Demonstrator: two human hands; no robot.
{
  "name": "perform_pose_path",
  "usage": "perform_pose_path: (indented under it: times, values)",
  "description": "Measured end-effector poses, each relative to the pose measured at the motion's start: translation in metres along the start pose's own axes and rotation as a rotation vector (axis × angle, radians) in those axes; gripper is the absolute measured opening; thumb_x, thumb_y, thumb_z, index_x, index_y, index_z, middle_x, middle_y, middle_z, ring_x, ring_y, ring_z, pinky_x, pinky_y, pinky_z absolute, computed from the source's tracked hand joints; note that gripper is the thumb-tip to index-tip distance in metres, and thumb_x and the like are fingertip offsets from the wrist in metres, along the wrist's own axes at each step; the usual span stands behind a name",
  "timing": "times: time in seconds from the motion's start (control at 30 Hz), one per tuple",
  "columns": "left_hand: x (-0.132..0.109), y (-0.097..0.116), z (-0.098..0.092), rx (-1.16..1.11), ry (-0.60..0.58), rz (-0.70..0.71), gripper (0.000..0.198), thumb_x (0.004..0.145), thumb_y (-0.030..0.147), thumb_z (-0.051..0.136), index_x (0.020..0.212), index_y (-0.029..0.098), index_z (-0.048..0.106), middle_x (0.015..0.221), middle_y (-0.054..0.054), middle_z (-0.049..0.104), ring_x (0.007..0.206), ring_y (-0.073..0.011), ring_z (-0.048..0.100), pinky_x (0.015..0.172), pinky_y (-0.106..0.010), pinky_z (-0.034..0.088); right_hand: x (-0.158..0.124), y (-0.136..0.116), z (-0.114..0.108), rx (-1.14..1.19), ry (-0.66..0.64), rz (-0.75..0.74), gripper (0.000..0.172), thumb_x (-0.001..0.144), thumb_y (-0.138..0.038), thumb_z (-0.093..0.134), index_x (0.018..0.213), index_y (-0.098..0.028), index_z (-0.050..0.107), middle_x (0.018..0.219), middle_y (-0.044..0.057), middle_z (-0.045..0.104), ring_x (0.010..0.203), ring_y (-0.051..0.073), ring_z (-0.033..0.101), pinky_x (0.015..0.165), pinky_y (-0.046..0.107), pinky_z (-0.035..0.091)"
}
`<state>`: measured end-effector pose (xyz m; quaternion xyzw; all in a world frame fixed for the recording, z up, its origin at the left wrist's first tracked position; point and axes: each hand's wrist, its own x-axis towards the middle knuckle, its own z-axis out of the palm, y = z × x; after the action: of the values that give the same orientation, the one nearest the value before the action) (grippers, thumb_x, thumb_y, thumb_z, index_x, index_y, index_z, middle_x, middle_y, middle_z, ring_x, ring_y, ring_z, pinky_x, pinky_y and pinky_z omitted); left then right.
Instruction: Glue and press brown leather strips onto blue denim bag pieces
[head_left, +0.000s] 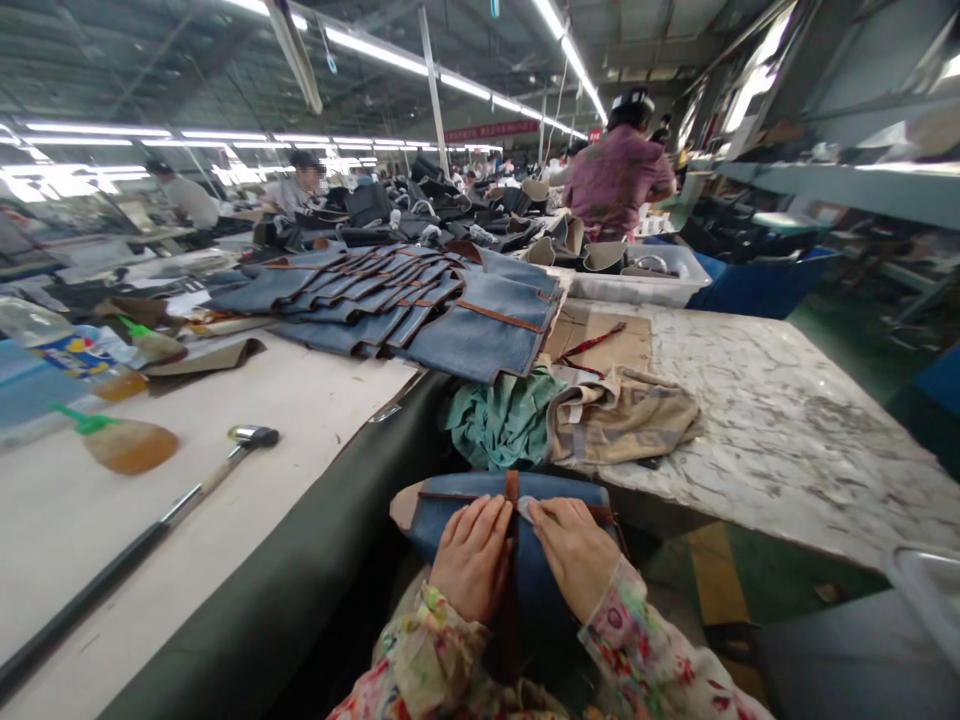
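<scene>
A blue denim bag piece [559, 497] with a brown leather strap [512, 486] down its middle lies on my lap, low in the head view. My left hand [472, 555] lies flat on the denim just left of the strap, fingers stretched out together. My right hand [574, 555] rests on the denim to the right of the strap, its fingertips pressed on a small pale scrap [526, 508] by the strap. Both wrists wear floral sleeves.
A stack of denim pieces with brown straps [450, 310] lies across the table ahead. A hammer [251, 438] and glue bottles [124, 440] sit on the left table [315, 390]. Green cloth [502, 420] and tan fabric [622, 415] lie near me. A person in pink [619, 175] stands behind.
</scene>
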<state>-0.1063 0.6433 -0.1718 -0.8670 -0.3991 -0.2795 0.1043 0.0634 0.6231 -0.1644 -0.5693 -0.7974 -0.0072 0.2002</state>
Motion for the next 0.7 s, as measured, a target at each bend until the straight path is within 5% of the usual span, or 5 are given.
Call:
perform_pose_path:
  times: [0.37,0.7]
  values:
    - [-0.015,0.010,-0.006,0.041,-0.048,-0.032,0.037,0.086,0.023,0.036,0.120,0.018,0.050,0.121,-0.004,0.056,0.111,-0.0170,0.047,0.087,-0.029,0.034,0.000,0.017,-0.015,0.235,-0.113,0.022,0.031,0.085,-0.023,0.042,0.112,-0.016,0.055,0.093,0.007,0.056,0.088,0.017,0.051,0.082,0.033,0.045]
    - [0.012,0.008,-0.001,-0.123,-0.232,-0.221,0.021,0.085,0.024,0.039,0.098,0.021,0.055,0.098,-0.005,0.059,0.090,-0.0193,0.052,0.074,-0.034,0.041,0.021,0.024,-0.018,0.314,-0.182,-0.044,0.026,0.082,-0.021,0.044,0.099,-0.020,0.063,0.079,0.004,0.058,0.077,0.013,0.055,0.073,0.027,0.046]
